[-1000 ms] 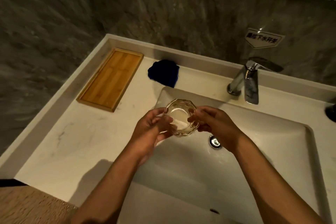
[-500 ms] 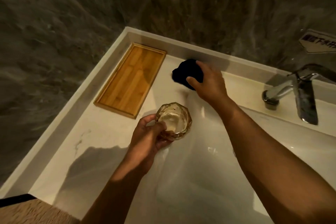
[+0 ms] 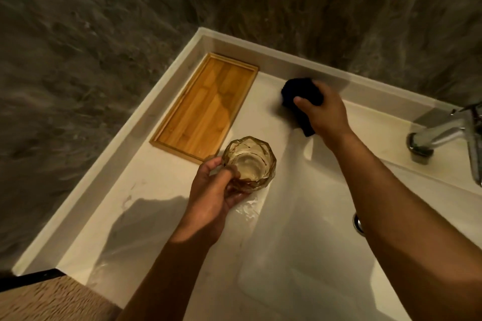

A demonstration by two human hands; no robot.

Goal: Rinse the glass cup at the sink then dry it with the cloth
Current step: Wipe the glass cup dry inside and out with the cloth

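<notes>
1. The glass cup [image 3: 249, 163] is held upright in the left hand [image 3: 212, 194], at the left rim of the sink [image 3: 300, 242], just in front of the wooden tray [image 3: 206, 107].
2. The fingers of the left hand are closed around the lower side of the cup, with the thumb laid against its near wall; the faceted, amber-tinted glass is seen from above, its mouth open toward the camera.
3. The dark blue cloth [image 3: 300, 94] is gripped by the right hand [image 3: 324, 114] at the back of the bench [image 3: 146, 206], near the rear ledge and well apart from the cup.
4. The fingers of the right hand are clamped on the cloth, a fold of which hangs out below the palm.
5. Whether the cloth is resting on the bench or lifted off it cannot be told.
6. A chrome faucet [image 3: 448, 135] is seen at the right edge.
7. A small patch of water [image 3: 247, 210] is seen on the bench below the cup.
</notes>
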